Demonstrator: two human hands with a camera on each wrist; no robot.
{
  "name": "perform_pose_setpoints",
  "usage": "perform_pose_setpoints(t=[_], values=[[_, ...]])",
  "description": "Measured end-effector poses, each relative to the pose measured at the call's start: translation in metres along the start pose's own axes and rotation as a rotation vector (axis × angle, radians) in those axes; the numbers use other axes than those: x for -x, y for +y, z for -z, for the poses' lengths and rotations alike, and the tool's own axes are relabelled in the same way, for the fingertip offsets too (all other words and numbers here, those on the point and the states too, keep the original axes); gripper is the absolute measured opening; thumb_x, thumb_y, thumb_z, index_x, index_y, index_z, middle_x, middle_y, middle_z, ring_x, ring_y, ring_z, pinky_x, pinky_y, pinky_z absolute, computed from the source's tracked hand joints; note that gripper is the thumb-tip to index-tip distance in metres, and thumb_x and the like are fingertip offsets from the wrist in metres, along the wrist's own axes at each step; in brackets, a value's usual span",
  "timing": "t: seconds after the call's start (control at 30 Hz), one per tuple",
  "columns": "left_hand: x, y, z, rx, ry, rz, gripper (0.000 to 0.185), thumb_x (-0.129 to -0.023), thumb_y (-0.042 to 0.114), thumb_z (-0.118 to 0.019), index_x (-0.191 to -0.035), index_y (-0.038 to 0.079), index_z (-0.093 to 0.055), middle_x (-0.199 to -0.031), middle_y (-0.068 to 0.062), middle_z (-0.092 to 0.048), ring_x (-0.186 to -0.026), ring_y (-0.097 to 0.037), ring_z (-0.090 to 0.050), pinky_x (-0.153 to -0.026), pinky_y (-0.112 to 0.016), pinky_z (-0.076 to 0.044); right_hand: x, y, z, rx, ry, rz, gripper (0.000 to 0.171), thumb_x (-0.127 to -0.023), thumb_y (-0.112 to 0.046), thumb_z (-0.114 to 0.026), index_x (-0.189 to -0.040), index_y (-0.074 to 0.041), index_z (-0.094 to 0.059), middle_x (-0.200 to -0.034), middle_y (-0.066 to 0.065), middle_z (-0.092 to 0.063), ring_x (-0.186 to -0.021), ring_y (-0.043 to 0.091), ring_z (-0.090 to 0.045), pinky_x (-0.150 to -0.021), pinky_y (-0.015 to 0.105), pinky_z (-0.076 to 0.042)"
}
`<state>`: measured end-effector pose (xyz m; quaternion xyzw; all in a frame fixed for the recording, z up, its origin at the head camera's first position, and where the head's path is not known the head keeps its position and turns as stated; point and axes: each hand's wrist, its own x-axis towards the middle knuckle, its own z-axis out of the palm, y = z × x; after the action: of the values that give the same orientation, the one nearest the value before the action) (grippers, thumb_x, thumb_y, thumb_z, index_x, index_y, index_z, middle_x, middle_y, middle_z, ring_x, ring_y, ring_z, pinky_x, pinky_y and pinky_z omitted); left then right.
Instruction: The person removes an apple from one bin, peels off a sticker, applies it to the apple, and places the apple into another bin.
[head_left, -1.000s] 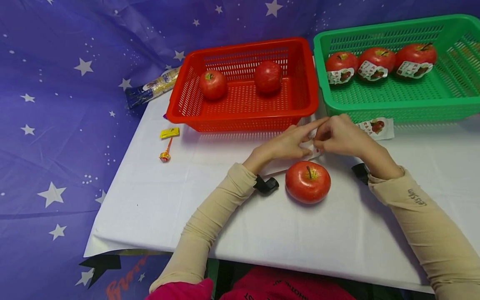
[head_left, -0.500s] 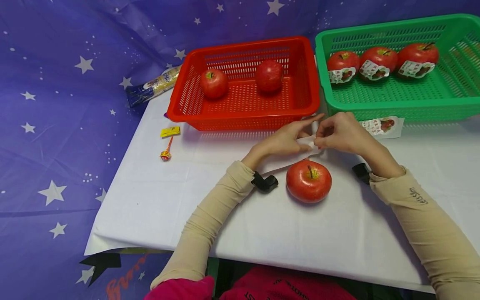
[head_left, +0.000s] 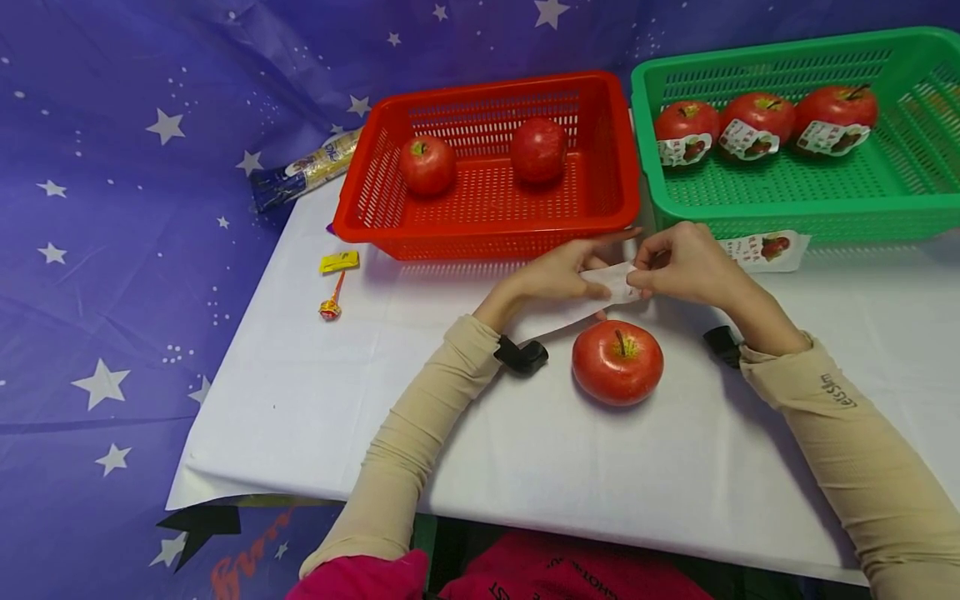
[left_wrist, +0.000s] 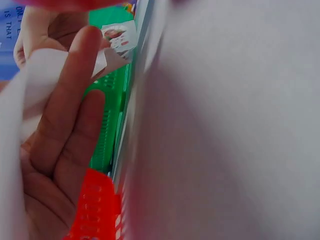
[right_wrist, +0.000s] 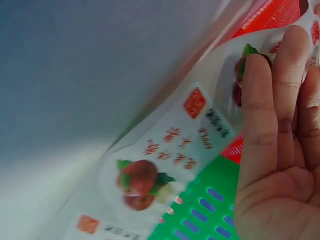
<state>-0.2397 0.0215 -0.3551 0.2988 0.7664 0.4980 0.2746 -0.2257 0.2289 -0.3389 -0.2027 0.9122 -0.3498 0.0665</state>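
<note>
A white strip of apple stickers runs between both hands, above the table in front of the baskets. My left hand holds it, thumb on top and fingers behind; in the left wrist view those fingers look fairly straight along the strip. My right hand pinches the strip between thumb and forefinger. Its printed side, with apple pictures and red characters, shows in the right wrist view as the sticker strip. A loose red apple sits just in front of the hands, touched by neither.
A red basket with two apples stands behind the left hand. Beside it, a green basket holds three stickered apples. A lollipop, a yellow packet and a blue-and-yellow package lie at the left.
The strip has lifted and turned so more of its white back shows between the hands. Its printed right end has shifted slightly right. The loose apple stays in place.
</note>
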Motion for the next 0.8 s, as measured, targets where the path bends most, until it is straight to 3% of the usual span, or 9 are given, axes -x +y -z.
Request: perform_pose_setpoints(t=[0.17, 0.3, 0.4, 0.53, 0.67, 0.73, 0.8], values=[[0.006, 0.002, 0.010, 0.023, -0.009, 0.086, 0.065, -0.087, -0.005, -0.059, -0.147, 0.008, -0.036, -0.112, -0.015, -0.064, -0.083, -0.019, -0.065, -0.076, -0.020, -0.047, -0.001, -0.001, -0.002, -0.060, -0.045, 0.025, 0.009, -0.079, -0.011, -0.071, -0.073, -0.006, -0.068, -0.055, 0.003, -0.066, -0.050, 0.007, -0.050, -0.050, 0.022, -0.034], [0.009, 0.003, 0.014, 0.014, -0.048, 0.137, 0.060, -0.087, -0.004, -0.059, -0.143, 0.003, -0.041, -0.109, -0.014, -0.063, -0.082, -0.017, -0.061, -0.074, -0.019, -0.045, 0.003, -0.006, -0.001, -0.105, -0.116, 0.109, 0.006, -0.081, -0.005, -0.068, -0.074, -0.005, -0.067, -0.057, 0.006, -0.066, -0.052, 0.007, -0.051, -0.051, 0.022, -0.036], [0.010, 0.005, 0.015, -0.023, -0.067, 0.183, 0.054, -0.085, -0.005, -0.060, -0.137, -0.001, -0.048, -0.106, -0.014, -0.062, -0.086, -0.015, -0.057, -0.074, -0.019, -0.045, 0.008, -0.011, 0.004, -0.128, -0.194, 0.178, 0.011, -0.081, 0.000, -0.065, -0.072, -0.005, -0.065, -0.057, 0.007, -0.064, -0.051, 0.009, -0.050, -0.051, 0.022, -0.037], [0.013, 0.004, 0.020, -0.154, -0.074, 0.251, 0.045, -0.084, -0.004, -0.061, -0.128, -0.003, -0.056, -0.113, -0.011, -0.062, -0.093, -0.015, -0.054, -0.080, -0.020, -0.043, 0.015, -0.017, 0.015, -0.231, -0.279, 0.264, 0.017, -0.081, 0.007, -0.058, -0.069, -0.005, -0.063, -0.063, 0.003, -0.062, -0.058, 0.012, -0.054, -0.052, 0.023, -0.044], [0.016, 0.001, 0.024, -0.228, -0.077, 0.288, 0.046, -0.084, 0.001, -0.061, -0.129, 0.000, -0.054, -0.120, -0.011, -0.060, -0.102, -0.016, -0.054, -0.090, -0.023, -0.042, 0.021, -0.018, 0.030, -0.540, -0.306, 0.395, 0.025, -0.077, 0.018, -0.045, -0.069, -0.002, -0.058, -0.092, 0.003, -0.065, -0.088, 0.017, -0.057, -0.057, 0.024, -0.047], [0.017, 0.001, 0.025, -0.268, -0.078, 0.301, 0.051, -0.084, 0.004, -0.061, -0.134, 0.001, -0.051, -0.128, -0.010, -0.057, -0.112, -0.017, -0.053, -0.099, -0.025, -0.040, 0.020, -0.016, 0.034, -0.754, -0.338, 0.533, 0.030, -0.071, 0.021, -0.032, -0.066, 0.000, -0.052, -0.112, 0.010, -0.064, -0.106, 0.022, -0.054, -0.062, 0.025, -0.046], [0.018, 0.002, 0.026, -0.306, -0.084, 0.308, 0.054, -0.083, 0.004, -0.060, -0.136, 0.002, -0.049, -0.131, -0.010, -0.056, -0.117, -0.019, -0.051, -0.104, -0.028, -0.038, 0.017, -0.014, 0.034, -0.975, -0.399, 0.684, 0.032, -0.063, 0.020, -0.022, -0.064, 0.002, -0.048, -0.125, 0.020, -0.059, -0.120, 0.029, -0.049, -0.076, 0.028, -0.047]])
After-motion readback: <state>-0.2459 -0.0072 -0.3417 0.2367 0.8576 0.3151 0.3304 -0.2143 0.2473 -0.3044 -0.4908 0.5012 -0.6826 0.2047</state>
